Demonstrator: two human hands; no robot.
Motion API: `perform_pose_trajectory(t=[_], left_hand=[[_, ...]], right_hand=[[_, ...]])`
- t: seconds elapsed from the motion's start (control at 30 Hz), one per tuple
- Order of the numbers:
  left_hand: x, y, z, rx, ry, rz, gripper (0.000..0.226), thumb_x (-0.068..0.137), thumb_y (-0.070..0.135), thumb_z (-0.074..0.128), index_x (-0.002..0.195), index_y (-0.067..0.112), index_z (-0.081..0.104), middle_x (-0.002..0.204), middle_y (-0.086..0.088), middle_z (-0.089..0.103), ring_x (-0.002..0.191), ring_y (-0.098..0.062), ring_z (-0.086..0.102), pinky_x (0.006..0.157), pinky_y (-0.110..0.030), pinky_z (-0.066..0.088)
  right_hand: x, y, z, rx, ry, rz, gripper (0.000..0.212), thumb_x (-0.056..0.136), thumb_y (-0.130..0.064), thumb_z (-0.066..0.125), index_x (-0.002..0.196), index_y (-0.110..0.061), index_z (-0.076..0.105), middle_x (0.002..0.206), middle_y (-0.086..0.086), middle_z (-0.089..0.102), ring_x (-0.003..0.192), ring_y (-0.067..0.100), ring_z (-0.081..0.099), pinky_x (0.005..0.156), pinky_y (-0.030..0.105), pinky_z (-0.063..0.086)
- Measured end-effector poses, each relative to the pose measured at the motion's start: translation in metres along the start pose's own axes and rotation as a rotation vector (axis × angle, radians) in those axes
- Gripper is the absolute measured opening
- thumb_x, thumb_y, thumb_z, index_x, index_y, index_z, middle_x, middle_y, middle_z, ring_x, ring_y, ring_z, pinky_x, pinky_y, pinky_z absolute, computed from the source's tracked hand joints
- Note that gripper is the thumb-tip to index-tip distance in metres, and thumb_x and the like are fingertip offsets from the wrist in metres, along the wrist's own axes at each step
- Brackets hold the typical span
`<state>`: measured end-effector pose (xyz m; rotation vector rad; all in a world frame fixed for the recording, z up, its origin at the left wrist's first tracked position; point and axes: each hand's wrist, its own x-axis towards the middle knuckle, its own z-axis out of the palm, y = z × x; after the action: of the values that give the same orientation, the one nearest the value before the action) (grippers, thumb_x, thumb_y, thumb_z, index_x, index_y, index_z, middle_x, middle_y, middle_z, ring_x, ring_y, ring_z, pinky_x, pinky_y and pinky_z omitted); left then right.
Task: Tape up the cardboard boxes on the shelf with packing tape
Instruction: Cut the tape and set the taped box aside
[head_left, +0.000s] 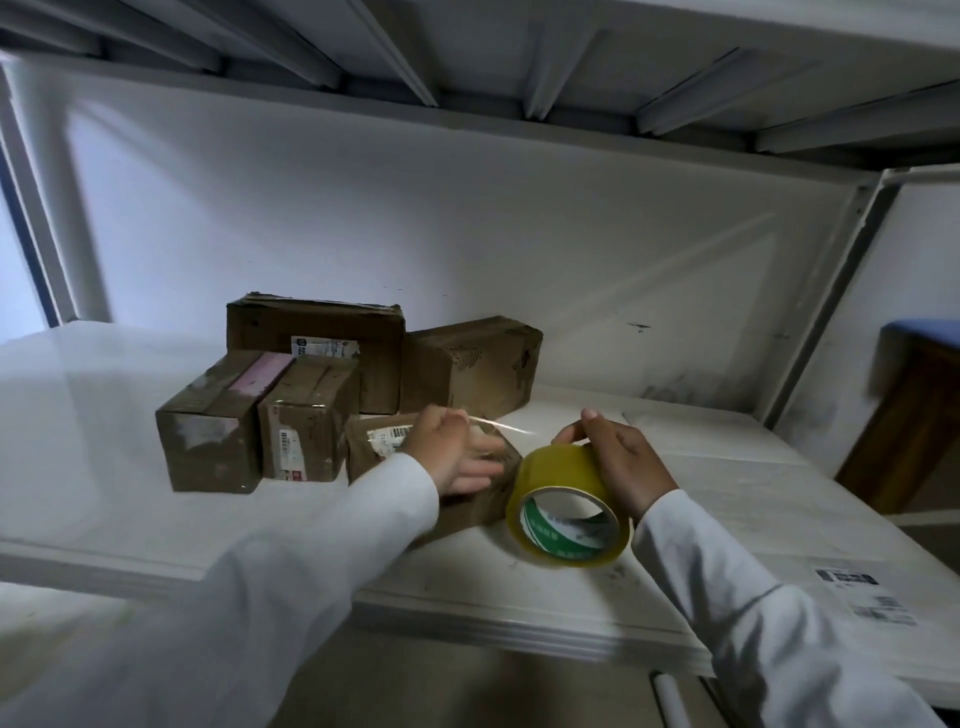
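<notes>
Overhead, the ribbed underside of an upper shelf spans the view, and below it the white shelf (675, 467) carries five cardboard boxes grouped left of centre. At the back stand a wide box (317, 332) and a tilted box (478, 364) to its right; in front of them sit a box with a pink strip (218, 426) and a labelled box (306, 421), side by side and touching. Nearest, the front box (467, 499) lies low, partly hidden by the left hand (447, 452), which rests over its top with fingers mostly straight and blurred. Its thumb and forefinger seem to pinch the end of a thin tape strip (501, 423) running right toward the roll (569, 504). That yellow roll stands on edge just right of the front box, touching it or nearly so. Curled over the roll's top, the right hand (618, 462) grips it. Both arms wear white sleeves. A small label (862, 592) lies flat on the shelf's right front
</notes>
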<state>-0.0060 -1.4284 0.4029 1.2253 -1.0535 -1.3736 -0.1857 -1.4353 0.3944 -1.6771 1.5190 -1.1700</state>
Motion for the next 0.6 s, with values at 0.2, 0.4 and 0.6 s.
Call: perform_pose_trajectory(t=[0.2,0.4,0.6], left_hand=[[-0.007,-0.010,0.004,-0.182,-0.034,-0.160,0.025,0.105,0.021,0.027,0.128,0.012,0.033,0.101,-0.020,0.070,0.078,-0.028,0.069,0.062,-0.035,0.056],[0.005,-0.007,-0.004,0.360,0.052,0.190,0.016,0.102,0.026,0.036,0.094,0.021,0.048,0.082,-0.003,0.073,0.057,-0.013,0.067,0.056,-0.024,0.048],[0.003,-0.003,-0.022,0.591,0.117,0.314,0.012,0.096,0.021,0.052,0.086,0.024,0.059,0.080,0.002,0.070,0.068,-0.014,0.066,0.075,-0.029,0.053]], right_hand=[[0.000,0.003,-0.001,0.019,0.008,0.039,0.046,0.100,-0.043,0.034,0.077,-0.018,0.066,0.076,-0.002,0.062,0.073,0.016,0.058,0.065,0.024,0.042],[0.001,0.014,0.000,-0.324,-0.320,-0.087,0.017,0.098,-0.040,0.039,0.098,-0.051,0.052,0.104,-0.013,0.054,0.095,0.012,0.053,0.073,0.012,0.040],[0.007,0.012,0.003,-0.173,-0.504,-0.039,0.015,0.097,-0.031,0.047,0.093,-0.035,0.061,0.103,-0.012,0.061,0.098,0.014,0.058,0.087,0.026,0.050]])
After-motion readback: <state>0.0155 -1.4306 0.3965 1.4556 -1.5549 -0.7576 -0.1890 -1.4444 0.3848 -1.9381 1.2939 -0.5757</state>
